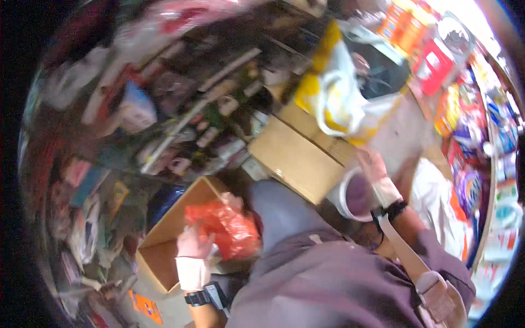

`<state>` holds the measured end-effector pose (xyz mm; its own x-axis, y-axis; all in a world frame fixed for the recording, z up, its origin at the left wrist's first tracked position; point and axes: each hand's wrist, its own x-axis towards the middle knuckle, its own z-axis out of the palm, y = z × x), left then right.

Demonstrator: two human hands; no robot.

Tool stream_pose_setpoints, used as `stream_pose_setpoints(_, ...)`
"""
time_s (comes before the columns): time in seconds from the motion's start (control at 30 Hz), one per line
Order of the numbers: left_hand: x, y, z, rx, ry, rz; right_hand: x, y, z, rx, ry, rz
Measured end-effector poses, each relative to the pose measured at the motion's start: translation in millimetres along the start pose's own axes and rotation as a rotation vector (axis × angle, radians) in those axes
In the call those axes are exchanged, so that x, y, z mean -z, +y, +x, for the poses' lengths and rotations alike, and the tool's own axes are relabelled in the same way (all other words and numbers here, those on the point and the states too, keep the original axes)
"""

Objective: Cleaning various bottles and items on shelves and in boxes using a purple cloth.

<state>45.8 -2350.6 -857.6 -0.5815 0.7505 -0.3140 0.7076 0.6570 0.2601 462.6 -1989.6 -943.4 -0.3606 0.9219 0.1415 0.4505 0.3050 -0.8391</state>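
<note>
My left hand [193, 245], in a pale glove, grips a crumpled red plastic bag [229, 231]. Beneath the bag stands an open cardboard box [162, 258], partly covered by it. My right hand [375, 168], also in a pale glove, reaches out with extended fingers and no object visible in it. It is over the rim of a white bucket [343, 192]; blur hides whether they touch. Beyond its fingertips are a closed cardboard box [295, 156] and a large yellow-and-white bag [338, 98] with a white handle.
Shelves of packaged goods [467, 110] line the right side. A white sack [430, 205] lies beside the bucket. Blurred, cluttered goods fill the left, with a pale bar [176, 135] across them. An orange packet [145, 307] lies on the floor.
</note>
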Motion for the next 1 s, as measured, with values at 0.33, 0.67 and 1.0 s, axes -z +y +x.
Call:
stream_pose_setpoints(0.33,6,76,14,-0.207,-0.018,0.025,24,100,-100,-0.541,-0.382,-0.330)
stream_pose_setpoints(0.67,-10,110,-1,-0.223,-0.080,-0.130,-16,108,-91,-0.816,-0.825,-0.538)
stream_pose_setpoints(1.0,-31,155,26,-0.442,-0.139,-0.111,-12,121,-107,0.129,-0.944,-0.482)
